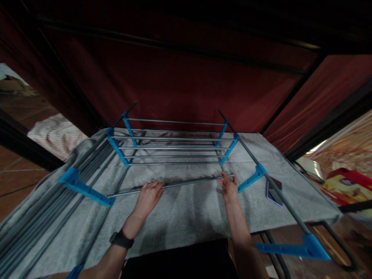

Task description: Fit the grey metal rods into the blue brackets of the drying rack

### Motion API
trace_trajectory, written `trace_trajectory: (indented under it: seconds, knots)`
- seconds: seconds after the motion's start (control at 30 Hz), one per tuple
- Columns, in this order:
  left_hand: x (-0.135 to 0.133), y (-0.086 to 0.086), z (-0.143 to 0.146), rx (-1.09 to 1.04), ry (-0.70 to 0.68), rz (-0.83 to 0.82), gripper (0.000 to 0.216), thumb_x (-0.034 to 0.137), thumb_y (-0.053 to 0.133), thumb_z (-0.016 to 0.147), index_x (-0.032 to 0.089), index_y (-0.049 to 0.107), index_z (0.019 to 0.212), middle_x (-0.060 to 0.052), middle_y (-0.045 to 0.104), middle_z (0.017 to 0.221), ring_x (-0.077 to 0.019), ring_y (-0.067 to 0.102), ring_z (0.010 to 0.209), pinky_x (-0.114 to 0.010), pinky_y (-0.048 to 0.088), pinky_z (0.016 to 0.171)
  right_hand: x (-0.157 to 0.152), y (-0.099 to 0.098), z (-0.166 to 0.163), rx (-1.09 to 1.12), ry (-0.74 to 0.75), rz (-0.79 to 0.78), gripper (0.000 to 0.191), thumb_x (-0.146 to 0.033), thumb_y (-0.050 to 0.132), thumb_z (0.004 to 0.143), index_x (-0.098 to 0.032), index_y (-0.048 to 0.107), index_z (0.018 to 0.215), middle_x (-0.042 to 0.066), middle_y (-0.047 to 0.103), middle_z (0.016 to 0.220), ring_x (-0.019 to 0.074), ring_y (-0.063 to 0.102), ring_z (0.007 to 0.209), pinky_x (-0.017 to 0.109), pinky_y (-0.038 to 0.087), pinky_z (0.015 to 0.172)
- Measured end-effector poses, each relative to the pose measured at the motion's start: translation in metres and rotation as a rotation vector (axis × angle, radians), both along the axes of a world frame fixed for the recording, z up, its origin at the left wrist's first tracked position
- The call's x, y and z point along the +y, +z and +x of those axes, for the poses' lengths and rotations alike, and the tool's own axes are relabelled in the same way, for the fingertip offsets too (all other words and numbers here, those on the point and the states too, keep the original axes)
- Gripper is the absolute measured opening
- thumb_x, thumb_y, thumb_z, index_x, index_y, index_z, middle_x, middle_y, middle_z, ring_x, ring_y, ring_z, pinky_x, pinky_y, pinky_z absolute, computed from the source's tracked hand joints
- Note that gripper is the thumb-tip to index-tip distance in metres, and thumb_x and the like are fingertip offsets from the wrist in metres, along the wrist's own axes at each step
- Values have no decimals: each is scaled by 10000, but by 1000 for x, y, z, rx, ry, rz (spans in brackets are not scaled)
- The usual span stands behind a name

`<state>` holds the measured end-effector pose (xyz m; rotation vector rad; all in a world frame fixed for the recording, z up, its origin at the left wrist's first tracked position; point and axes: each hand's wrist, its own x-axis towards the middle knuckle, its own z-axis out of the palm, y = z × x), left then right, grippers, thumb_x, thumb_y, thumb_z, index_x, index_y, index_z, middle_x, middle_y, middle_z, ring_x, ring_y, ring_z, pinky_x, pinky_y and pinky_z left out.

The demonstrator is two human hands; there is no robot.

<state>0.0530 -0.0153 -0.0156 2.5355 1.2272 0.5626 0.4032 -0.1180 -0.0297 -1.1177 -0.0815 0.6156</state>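
Observation:
A thin grey metal rod (pixel 188 181) lies crosswise in front of me, held by both hands. My left hand (pixel 149 193) is closed over it left of its middle. Near its right end, my right hand (pixel 228 184) pinches it with the fingers. The rod's left end meets the blue plastic bracket (pixel 87 190) on the left; its right end is above the right blue bracket (pixel 251 179), apart from it. Beyond them stands the assembled part of the rack, with several crossbars (pixel 177 138) between blue brackets. A dark watch (pixel 122 239) sits on my left wrist.
Several loose grey rods (pixel 55 217) lie along the left of the grey blanket (pixel 186 217). A phone (pixel 274 192) rests by the right upright pole (pixel 250 153). Dark red curtains (pixel 180 85) hang behind. A red and yellow package (pixel 345 190) is at the far right.

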Motion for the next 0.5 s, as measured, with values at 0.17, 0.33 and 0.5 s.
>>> trace_trajectory:
  seconds: [0.17, 0.33, 0.5]
  knots:
    - [-2, 4, -3, -16, 42, -22, 175, 236, 543, 922, 243, 689, 1018, -115, 766, 983, -303, 717, 958, -412, 487, 899, 1, -17, -2, -42, -35, -23, 761, -378, 889, 566, -303, 454, 1185, -120, 658, 742, 147, 728, 768, 290, 627, 716]
    - [-7, 13, 1, 24, 59, 12, 124, 203, 545, 921, 249, 642, 985, -88, 745, 900, -295, 707, 909, -400, 477, 896, 2, -29, -1, 43, -75, -37, 745, -305, 859, 580, -321, 405, 1171, -156, 614, 747, 118, 701, 712, 289, 634, 728]
    - [-5, 18, 1, 65, 73, 92, 157, 174, 529, 929, 238, 671, 946, -116, 738, 970, -319, 683, 984, -476, 453, 994, -2, -36, -3, 38, -66, -43, 722, -312, 892, 574, -326, 363, 1066, -163, 599, 738, 115, 695, 715, 273, 632, 732]
